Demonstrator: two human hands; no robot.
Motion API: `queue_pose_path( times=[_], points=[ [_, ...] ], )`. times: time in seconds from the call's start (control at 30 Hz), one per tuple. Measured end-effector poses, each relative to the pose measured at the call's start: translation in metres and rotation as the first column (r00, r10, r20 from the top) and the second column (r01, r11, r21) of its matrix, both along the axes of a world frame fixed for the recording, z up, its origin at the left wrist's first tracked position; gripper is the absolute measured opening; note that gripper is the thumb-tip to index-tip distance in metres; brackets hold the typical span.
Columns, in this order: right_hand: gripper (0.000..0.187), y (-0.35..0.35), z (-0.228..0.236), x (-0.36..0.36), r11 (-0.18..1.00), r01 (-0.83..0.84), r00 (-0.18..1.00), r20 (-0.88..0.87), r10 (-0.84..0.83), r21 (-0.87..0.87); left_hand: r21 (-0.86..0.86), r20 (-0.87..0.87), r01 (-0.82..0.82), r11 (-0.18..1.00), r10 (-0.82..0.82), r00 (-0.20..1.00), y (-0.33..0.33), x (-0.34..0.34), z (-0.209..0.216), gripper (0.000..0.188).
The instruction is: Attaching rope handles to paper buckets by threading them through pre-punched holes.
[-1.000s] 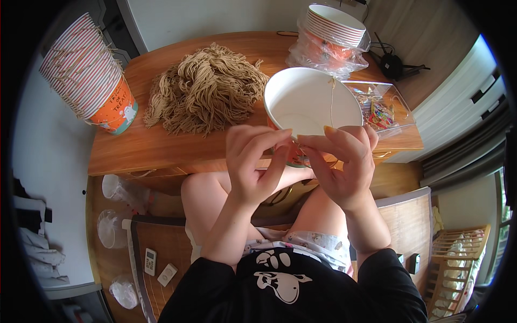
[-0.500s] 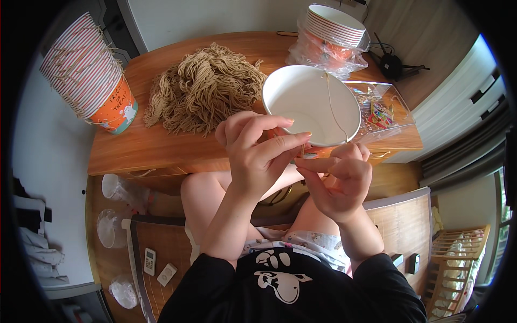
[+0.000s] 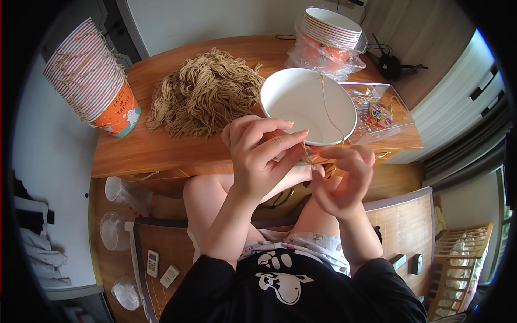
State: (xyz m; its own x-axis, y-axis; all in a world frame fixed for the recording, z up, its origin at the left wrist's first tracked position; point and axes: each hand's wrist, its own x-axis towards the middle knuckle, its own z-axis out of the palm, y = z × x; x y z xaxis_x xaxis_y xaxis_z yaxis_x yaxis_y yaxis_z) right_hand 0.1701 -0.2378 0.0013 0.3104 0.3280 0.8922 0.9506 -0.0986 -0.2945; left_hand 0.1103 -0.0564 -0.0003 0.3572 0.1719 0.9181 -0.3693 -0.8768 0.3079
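Observation:
A paper bucket (image 3: 291, 97) with a white inside is tilted toward me at the desk's front edge. Thin tan twine (image 3: 326, 107) is fixed at its far rim and hangs across the opening to the near rim. My left hand (image 3: 261, 153) pinches the twine at the near rim, thumb and forefinger close together. A short twisted length of twine shows just below those fingertips. Beside it is my right hand (image 3: 347, 175), its thumb and forefinger apart near the twine. The bucket's outer side is mostly hidden by my hands.
On the desk (image 3: 161, 156) lies a heap of tan twine (image 3: 207, 94). Stacked striped buckets (image 3: 89, 72) stand at left; plastic-wrapped buckets (image 3: 331, 37) stand at the back. A clear tray (image 3: 396, 132) with small packets is at right, near a black router (image 3: 389, 65).
My right thumb and forefinger have parted and drawn slightly right of the twine. My left hand stays at the near rim, and more of the twine below its fingers now shows.

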Motion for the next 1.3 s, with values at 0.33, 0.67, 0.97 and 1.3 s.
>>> queue_pose_path(
  times=[0.33, 0.67, 0.97, 1.3],
  points=[
    [0.051, -0.002, 0.017, -0.011, 0.979, 0.130, 0.986, 0.127, -0.110, -0.156, 0.068, 0.138, 0.036, 0.997, -0.045, 0.989, 0.002, 0.000, 0.001, 0.032],
    [0.041, -0.010, 0.021, -0.015, 0.986, -0.152, 0.980, -0.141, 0.142, -0.062, 0.101, 0.134, -0.068, 0.993, 0.055, 0.989, 0.007, 0.002, -0.002, 0.025],
    [0.031, -0.038, 0.038, 0.009, 0.923, 0.024, 0.997, 0.076, 0.006, -0.385, 0.141, 0.124, -0.050, 0.989, 0.033, 0.992, 0.008, -0.005, -0.001, 0.027],
    [0.050, -0.036, 0.012, 0.066, 0.972, -0.051, 0.920, -0.389, -0.043, -0.230, 0.253, 0.189, -0.115, 0.961, 0.067, 0.980, 0.005, -0.002, -0.004, 0.027]
  ],
)
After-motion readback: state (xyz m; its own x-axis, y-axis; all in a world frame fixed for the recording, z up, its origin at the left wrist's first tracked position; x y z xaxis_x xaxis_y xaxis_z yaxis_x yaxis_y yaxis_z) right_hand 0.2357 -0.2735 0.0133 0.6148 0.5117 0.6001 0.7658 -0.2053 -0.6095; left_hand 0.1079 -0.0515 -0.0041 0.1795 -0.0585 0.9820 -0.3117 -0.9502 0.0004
